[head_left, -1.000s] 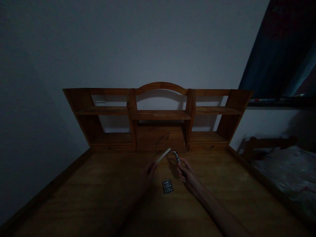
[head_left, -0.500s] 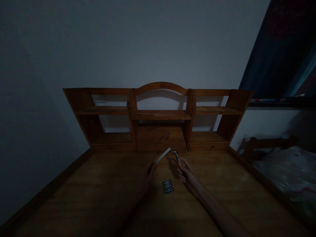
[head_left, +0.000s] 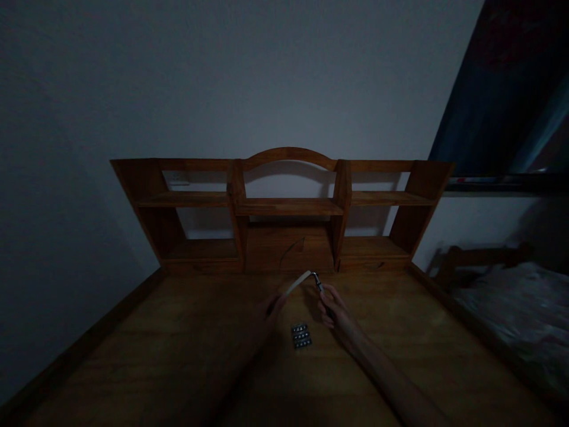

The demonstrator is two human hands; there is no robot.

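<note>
Gripping a pale strip (head_left: 297, 283), the left hand (head_left: 270, 311) meets the right hand's (head_left: 336, 311) clenched metal tool (head_left: 318, 283)

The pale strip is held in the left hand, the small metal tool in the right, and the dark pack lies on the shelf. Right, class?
Not quite. The head view shows the dark pack lying on the desk, between both hands.

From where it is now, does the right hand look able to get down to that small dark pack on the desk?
Probably yes. The small dark pack lies flat on the desk just beside the right hand, with nothing between them. But that hand already holds a hooked metal tool, so its fingers are occupied.
</note>
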